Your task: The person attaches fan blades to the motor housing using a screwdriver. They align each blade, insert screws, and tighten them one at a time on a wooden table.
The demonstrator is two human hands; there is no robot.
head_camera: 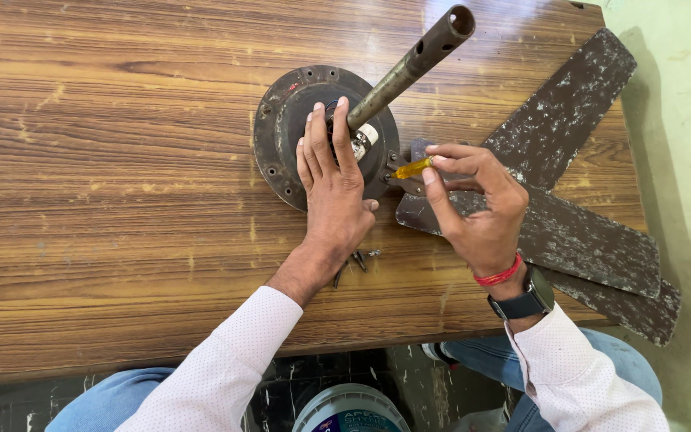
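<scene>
Yellow screwdriver (412, 168) pinched in right hand (477, 210); left hand (331, 188) flat (seemingly) on fan motor (281, 132).

Sleeves: long white shirt sleeves with a fine dotted pattern, cuffs reaching the wrists of both arms.
Left hand (331, 192): bare, no rings or bands seen.
Right hand (473, 210): bare; the wrist carries a red thread band (499, 274) and, just behind it, a dark smartwatch (524, 302) with a dark strap.
Legs: blue denim jeans (105, 402), seen at both knees.
</scene>
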